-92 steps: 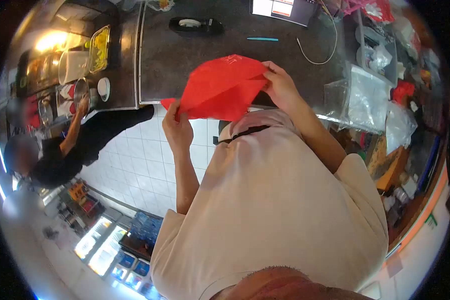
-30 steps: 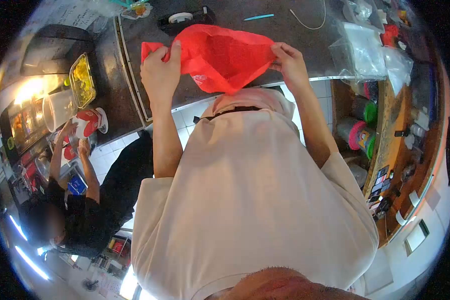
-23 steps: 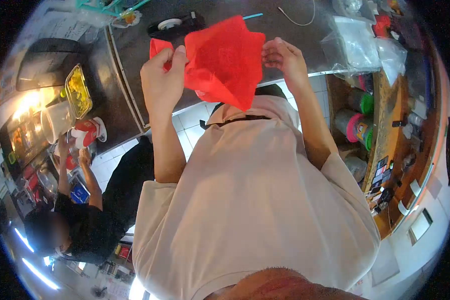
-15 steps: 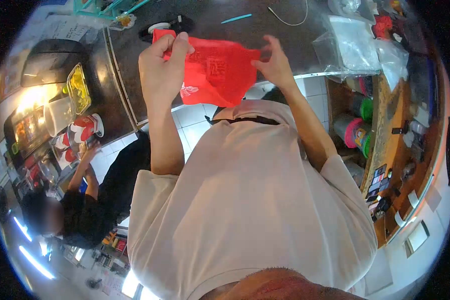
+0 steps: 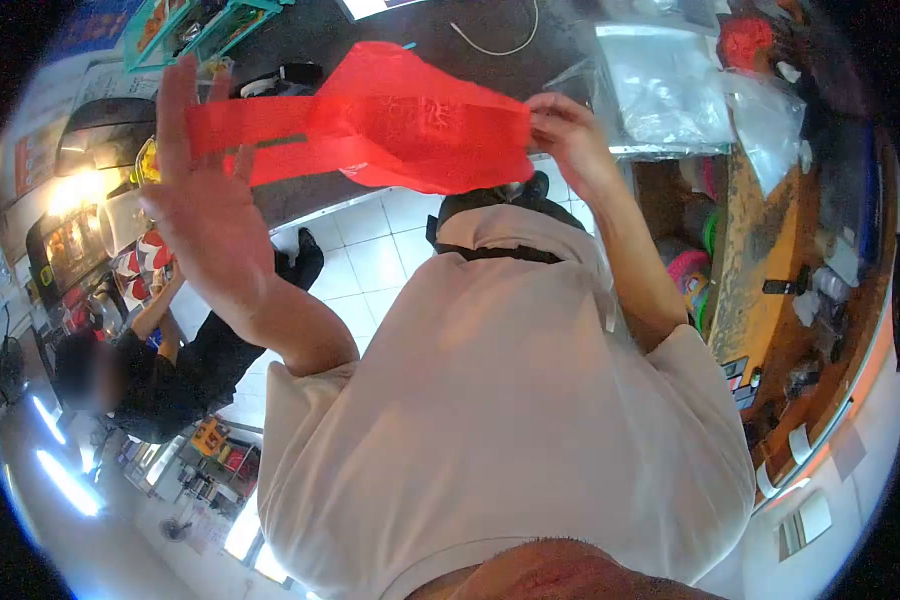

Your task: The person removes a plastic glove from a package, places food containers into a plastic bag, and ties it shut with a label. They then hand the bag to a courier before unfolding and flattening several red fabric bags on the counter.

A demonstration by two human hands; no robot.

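A red cloth tote bag [image 5: 430, 130] with printed markings is stretched sideways in front of my waist, its handles pulled out to the left. My left hand [image 5: 210, 215] is raised with fingers stretched and spread, and a handle strap crosses at those fingers. At the other end, my right hand [image 5: 575, 145] has its fingers closed on the bag's edge.
A dark counter [image 5: 400, 45] lies beyond the bag, with a pale cord [image 5: 500, 50] on it. Clear plastic bags [image 5: 665, 90] are stacked at right beside a wooden shelf unit [image 5: 745, 270]. A person in dark clothes [image 5: 185, 370] works at the left. A teal rack [image 5: 205, 35] stands at far left.
My left hand has gone from gripping the bag to fingers spread, moving left. The bag's handles are now drawn out leftward. The whole view has shifted, and my right hand stays at the bag's right end.
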